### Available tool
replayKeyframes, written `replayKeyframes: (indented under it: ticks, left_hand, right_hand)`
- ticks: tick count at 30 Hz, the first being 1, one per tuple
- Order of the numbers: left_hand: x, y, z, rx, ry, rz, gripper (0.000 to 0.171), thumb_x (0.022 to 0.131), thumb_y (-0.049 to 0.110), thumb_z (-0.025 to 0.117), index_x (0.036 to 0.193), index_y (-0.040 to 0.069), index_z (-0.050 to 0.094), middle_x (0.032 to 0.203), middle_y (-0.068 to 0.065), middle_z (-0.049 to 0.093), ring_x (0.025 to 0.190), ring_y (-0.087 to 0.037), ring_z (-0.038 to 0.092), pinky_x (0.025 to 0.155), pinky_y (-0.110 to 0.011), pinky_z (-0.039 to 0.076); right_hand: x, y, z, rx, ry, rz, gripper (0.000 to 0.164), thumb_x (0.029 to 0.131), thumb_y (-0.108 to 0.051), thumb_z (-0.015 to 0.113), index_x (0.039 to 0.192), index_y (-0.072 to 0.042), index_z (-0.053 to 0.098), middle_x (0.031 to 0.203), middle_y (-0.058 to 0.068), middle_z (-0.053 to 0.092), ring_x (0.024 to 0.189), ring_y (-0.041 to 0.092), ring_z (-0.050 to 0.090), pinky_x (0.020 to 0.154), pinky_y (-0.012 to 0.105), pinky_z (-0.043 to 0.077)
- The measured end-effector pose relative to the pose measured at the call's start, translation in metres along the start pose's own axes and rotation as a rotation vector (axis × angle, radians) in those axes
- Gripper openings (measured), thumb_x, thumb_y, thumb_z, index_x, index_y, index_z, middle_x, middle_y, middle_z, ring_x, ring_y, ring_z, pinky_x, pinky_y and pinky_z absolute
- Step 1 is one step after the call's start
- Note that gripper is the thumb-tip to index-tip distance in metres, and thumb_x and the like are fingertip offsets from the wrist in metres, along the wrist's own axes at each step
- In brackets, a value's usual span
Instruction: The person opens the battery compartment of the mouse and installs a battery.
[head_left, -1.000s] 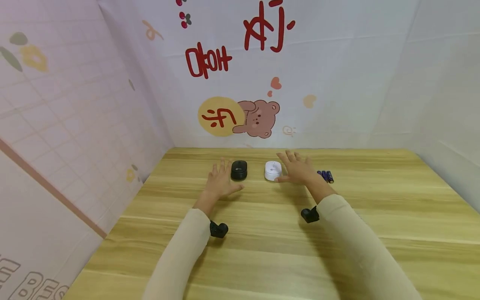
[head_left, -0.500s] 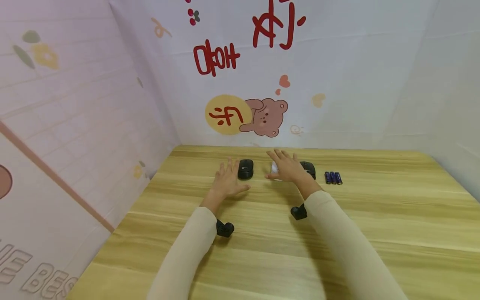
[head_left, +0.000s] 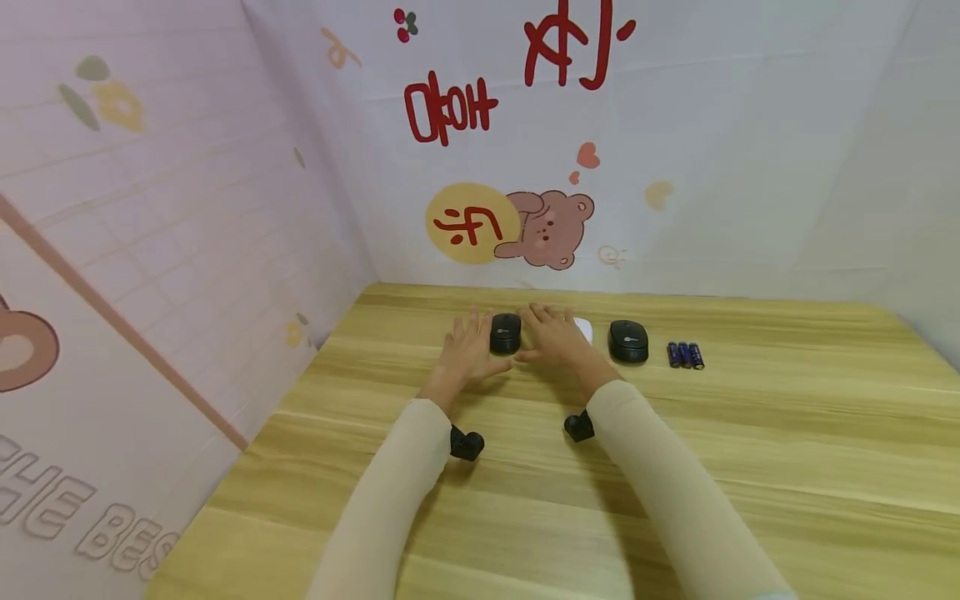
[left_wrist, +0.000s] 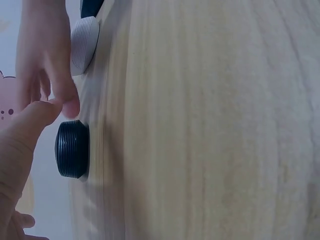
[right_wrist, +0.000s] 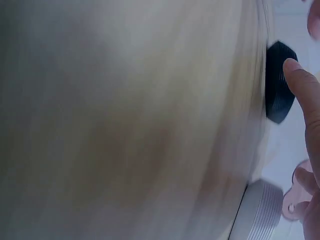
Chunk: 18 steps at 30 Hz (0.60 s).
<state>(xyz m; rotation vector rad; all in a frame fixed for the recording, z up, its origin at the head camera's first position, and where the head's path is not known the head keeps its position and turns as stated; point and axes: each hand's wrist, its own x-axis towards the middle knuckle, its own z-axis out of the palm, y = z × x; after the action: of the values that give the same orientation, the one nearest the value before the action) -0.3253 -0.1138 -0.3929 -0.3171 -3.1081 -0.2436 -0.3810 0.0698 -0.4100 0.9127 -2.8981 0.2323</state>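
In the head view, my left hand [head_left: 467, 354] is at the left side of a black computer mouse [head_left: 506, 332], its fingers spread. My right hand [head_left: 557, 340] is on the other side of that mouse, fingers extended, partly covering a white mouse [head_left: 582, 329]. Neither hand grips anything. The left wrist view shows the ribbed side of the black mouse [left_wrist: 73, 150] just below the right hand's fingers, with the white mouse [left_wrist: 85, 44] farther up. Seen from the right wrist, my right thumb [right_wrist: 304, 87] overlaps the black mouse [right_wrist: 279, 82].
A second black mouse [head_left: 628, 342] lies to the right of the white one. Beyond it are several small blue batteries [head_left: 686, 355] side by side. A white printed sheet [head_left: 712, 167] rises behind the wooden table [head_left: 787, 433]. Each wrist carries a black camera mount [head_left: 467, 444].
My right hand has moved left, from the white mouse to the black one, uncovering the second black mouse and the batteries. My left hand stays beside the black mouse. The head view has shifted left.
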Motion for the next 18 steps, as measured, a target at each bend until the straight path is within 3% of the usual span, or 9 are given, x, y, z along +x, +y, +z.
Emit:
replayKeyframes:
  ticks: [6,14,18]
  left_hand:
    - [0.001,0.002,-0.003,0.015,-0.035,-0.012,0.099,0.08,0.063,0.057,0.149,0.011,0.009,0.152,-0.017,0.006,0.135,-0.044,0.01,0.106,-0.056,0.025]
    - [0.004,0.001,-0.003,-0.044,-0.062,-0.05,0.103,0.077,0.069,0.053,0.15,0.014,0.006,0.153,-0.015,0.005,0.136,-0.041,0.008,0.108,-0.055,0.021]
    - [0.007,-0.001,-0.001,-0.031,-0.076,-0.053,0.1,0.079,0.065,0.055,0.15,0.013,0.007,0.152,-0.017,0.006,0.136,-0.04,0.009,0.107,-0.056,0.022]
  right_hand:
    - [0.01,-0.015,0.005,0.008,-0.009,-0.019,0.09,0.078,-0.053,0.067,0.146,-0.01,0.025,0.146,0.019,0.027,0.131,0.04,0.028,0.109,0.056,0.014]
    - [0.016,-0.028,0.008,-0.016,-0.152,0.024,0.087,0.083,-0.052,0.062,0.148,-0.011,0.02,0.148,0.021,0.021,0.131,0.041,0.025,0.11,0.054,0.015]
    - [0.018,-0.031,0.01,0.051,-0.195,0.06,0.084,0.085,-0.048,0.062,0.148,-0.011,0.019,0.148,0.023,0.021,0.13,0.042,0.027,0.11,0.053,0.014]
